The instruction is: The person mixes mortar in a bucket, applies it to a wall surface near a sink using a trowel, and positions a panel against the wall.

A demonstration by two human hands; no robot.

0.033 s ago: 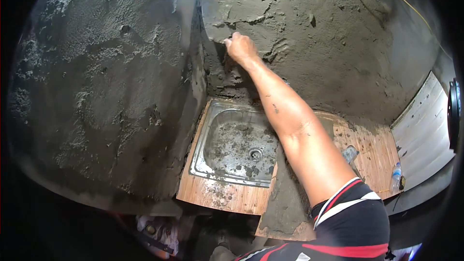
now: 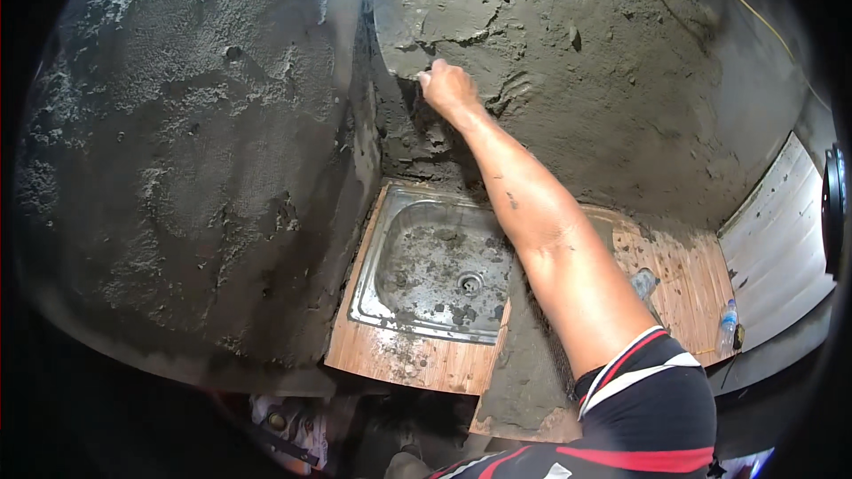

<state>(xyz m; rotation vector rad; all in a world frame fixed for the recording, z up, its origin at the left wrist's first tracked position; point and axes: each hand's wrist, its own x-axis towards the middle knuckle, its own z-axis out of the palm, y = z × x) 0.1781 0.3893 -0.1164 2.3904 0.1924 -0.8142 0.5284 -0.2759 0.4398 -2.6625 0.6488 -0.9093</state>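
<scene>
My right arm stretches across to the far wall, where a layer of wet grey mortar (image 2: pixel 612 89) covers the surface. Up against that wall, near the corner, my right hand (image 2: pixel 451 91) is closed. It grips what looks like a flat, mortar-smeared trowel (image 2: pixel 397 60), its edge throwing a dark shadow below; the handle is hidden by my fingers. Under my forearm lies a steel sink (image 2: pixel 413 262), spattered with mortar inside and along its rim. My left hand is out of view.
A rough mortared wall (image 2: pixel 195 168) rises at the left. The wood-patterned counter (image 2: pixel 408 365) carries a mortar-coated board (image 2: pixel 528 381) beside the sink. Further right are a clear bottle (image 2: pixel 728 324), a grey object (image 2: pixel 643 281) and a pale panel (image 2: pixel 781 217). A yellow cable (image 2: pixel 754 11) hangs above.
My right hand has shifted very slightly to the right along the wall, still closed. The things on the counter have stayed put.
</scene>
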